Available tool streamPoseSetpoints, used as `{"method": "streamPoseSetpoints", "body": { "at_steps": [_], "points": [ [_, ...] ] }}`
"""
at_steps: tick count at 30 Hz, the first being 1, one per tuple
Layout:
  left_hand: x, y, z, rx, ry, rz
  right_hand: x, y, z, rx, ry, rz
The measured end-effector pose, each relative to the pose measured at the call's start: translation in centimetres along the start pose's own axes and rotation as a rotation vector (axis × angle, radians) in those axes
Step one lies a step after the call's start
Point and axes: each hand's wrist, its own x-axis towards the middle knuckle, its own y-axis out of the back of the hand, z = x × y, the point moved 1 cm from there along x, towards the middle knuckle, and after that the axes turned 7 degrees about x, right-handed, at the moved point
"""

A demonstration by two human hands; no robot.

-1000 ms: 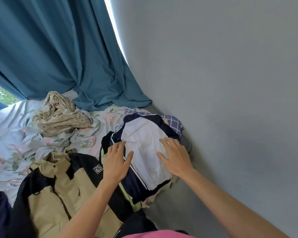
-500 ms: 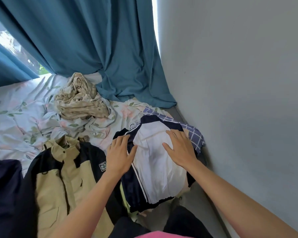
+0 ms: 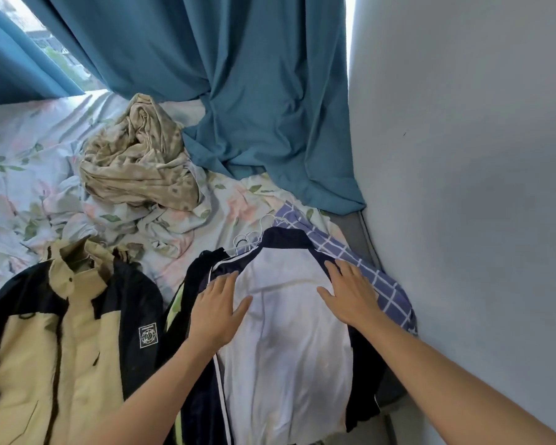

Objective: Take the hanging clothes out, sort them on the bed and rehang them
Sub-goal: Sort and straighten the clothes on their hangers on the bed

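Clothes lie sorted on the floral bed (image 3: 20,162): a white-and-navy jacket (image 3: 286,342) tops a pile by the wall (image 3: 479,187), over a blue checked garment (image 3: 382,284), with white hanger hooks (image 3: 251,237) at its collar. Left hand (image 3: 217,311) and right hand (image 3: 350,293) rest flat on it, fingers straight, slightly spread. Beside it lies a tan-and-black jacket (image 3: 61,348); beyond, a crumpled beige cloth (image 3: 138,168) and teal curtain (image 3: 254,91).

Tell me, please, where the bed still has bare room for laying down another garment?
The floral sheet is bare at far left, between the blue curtain and the crumpled beige cloth. A smaller patch lies between the tan jacket and the white-and-navy jacket. The wall side is crowded with stacked clothes.
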Motion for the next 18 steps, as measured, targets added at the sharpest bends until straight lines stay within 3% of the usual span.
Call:
{"method": "streamPoseSetpoints", "body": {
  "at_steps": [8,12,18],
  "points": [
    [11.4,-7.4,-3.9,-0.019,0.095,-0.136,9.6,-6.2,2.7,-0.004,-0.101,-0.143],
    [13.7,-9.4,-5.0,0.008,0.088,-0.262,11.5,-7.0,3.9,0.015,-0.106,-0.039],
    [13.3,-10.1,-4.2,-0.034,0.078,-0.152,9.6,-7.2,3.7,-0.001,-0.105,0.157]
  ]
}}
